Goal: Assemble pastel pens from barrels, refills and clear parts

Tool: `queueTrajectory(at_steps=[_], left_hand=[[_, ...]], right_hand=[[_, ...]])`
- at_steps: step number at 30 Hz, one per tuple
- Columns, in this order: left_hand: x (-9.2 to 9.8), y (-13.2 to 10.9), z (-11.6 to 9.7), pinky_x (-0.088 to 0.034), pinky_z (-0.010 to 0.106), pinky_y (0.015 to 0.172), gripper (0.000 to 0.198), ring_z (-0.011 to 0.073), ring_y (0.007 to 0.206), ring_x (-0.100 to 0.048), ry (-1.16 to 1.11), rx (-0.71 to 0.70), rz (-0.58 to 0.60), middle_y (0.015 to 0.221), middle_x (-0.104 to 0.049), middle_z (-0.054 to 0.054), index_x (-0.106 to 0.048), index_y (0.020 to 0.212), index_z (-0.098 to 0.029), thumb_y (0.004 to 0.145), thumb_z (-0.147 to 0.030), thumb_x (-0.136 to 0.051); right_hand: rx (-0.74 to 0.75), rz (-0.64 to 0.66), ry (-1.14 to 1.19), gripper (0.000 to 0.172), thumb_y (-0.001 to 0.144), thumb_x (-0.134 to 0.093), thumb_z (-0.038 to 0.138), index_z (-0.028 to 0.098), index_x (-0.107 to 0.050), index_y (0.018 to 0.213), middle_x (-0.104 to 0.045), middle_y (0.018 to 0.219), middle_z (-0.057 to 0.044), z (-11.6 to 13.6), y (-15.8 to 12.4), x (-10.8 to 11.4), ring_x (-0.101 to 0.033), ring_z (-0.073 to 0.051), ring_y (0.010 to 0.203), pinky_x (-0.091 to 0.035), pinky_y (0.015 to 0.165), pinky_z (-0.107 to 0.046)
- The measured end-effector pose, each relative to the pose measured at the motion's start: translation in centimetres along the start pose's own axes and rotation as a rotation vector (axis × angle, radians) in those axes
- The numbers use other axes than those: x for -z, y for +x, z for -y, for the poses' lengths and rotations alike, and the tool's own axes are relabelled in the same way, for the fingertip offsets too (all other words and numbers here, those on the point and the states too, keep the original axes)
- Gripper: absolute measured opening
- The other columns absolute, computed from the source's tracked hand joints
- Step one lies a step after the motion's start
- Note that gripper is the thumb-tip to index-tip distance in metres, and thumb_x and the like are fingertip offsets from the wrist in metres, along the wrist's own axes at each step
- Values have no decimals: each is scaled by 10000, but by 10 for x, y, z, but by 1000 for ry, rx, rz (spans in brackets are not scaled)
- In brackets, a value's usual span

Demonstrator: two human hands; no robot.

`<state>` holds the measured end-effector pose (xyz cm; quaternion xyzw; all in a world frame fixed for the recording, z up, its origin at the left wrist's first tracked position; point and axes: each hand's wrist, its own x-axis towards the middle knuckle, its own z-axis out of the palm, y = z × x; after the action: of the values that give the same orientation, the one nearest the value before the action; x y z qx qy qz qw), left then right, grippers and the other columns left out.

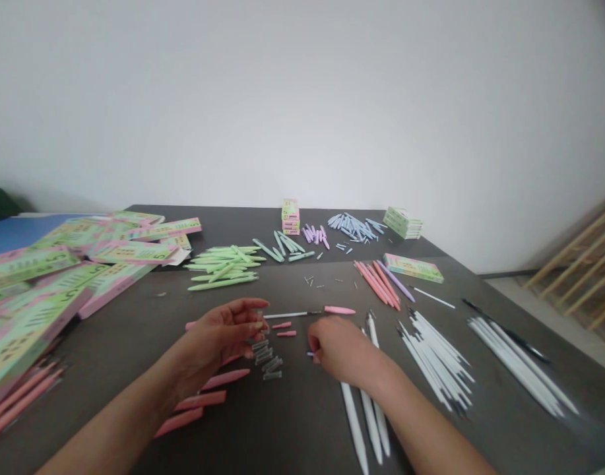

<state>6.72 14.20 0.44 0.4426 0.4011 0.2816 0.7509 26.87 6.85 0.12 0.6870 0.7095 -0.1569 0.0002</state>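
My left hand [230,330] is closed in a pinch around a small clear plastic piece [260,318]. A thin white pen refill [287,315] extends to the right from beside those fingertips; whether they touch it I cannot tell. Below lie several short clear tubes [268,359] and, under the wrist, pink pen barrels [200,400]. My right hand [344,346] is curled down at the table, its fingertips on a small purple piece [311,354], mostly hidden. Between the hands are two small pink pen parts [286,334]. A pink barrel [339,310] rests beyond the right hand.
Pen boxes [134,252] pile up at left. Green barrels [225,264], purple parts [315,235] and blue parts [354,226] lie farther back. White refills [433,359] spread at right, with white barrels [354,422] under my right forearm. A box [413,268] sits behind coral barrels [379,284].
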Motion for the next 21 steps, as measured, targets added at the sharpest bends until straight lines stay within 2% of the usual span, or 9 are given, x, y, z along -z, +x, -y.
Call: queueTrajectory(at_steps=[4, 9, 13, 16, 19, 21], left_hand=[[8, 7, 0, -484, 198, 524, 248, 120, 605, -615, 4, -9, -6, 696, -665, 23, -644, 741, -149, 541, -134, -789], [8, 9, 6, -449, 188, 419, 284, 100, 492, -567, 84, 36, 24, 657, -671, 32, -655, 779, -131, 549, -223, -796], [6, 10, 10, -409, 188, 359, 380, 85, 411, -502, 209, 3, 22, 548, -624, -11, -658, 818, -119, 540, -341, -789], [6, 10, 10, -405, 196, 379, 412, 95, 436, -505, 287, -52, 11, 526, -604, -24, -660, 835, -112, 549, -390, -760], [4, 7, 6, -412, 214, 420, 365, 113, 473, -523, 424, -130, -33, 551, -620, -12, -659, 838, -109, 594, -377, -700], [3, 4, 3, -411, 218, 439, 303, 120, 484, -532, 556, -176, -68, 568, -632, -6, -657, 830, -119, 646, -358, -640]], right_hand=[[12, -17, 61, 208, 661, -728, 326, 191, -668, 808, -673, 806, -37, 0, 4, 1, -610, -176, 739, -359, 571, -235], [141, -335, 202, 104, 822, -584, 233, 188, -633, 903, -612, 905, -39, 9, 14, -6, -537, -155, 898, -368, 755, -243], [163, -346, 115, 92, 833, -564, 203, 179, -640, 879, -599, 907, -54, 14, 23, -23, -528, -181, 910, -375, 767, -262], [159, -347, 89, 105, 845, -535, 176, 164, -640, 843, -610, 881, -67, 15, 27, -31, -539, -195, 891, -379, 763, -274], [161, -366, 94, 128, 858, -500, 152, 157, -626, 838, -623, 882, -75, 17, 24, -28, -549, -200, 877, -379, 744, -279], [151, -396, 193, 138, 877, -472, 160, 165, -608, 853, -636, 833, -56, 19, 18, -20, -569, -179, 792, -382, 676, -264]])
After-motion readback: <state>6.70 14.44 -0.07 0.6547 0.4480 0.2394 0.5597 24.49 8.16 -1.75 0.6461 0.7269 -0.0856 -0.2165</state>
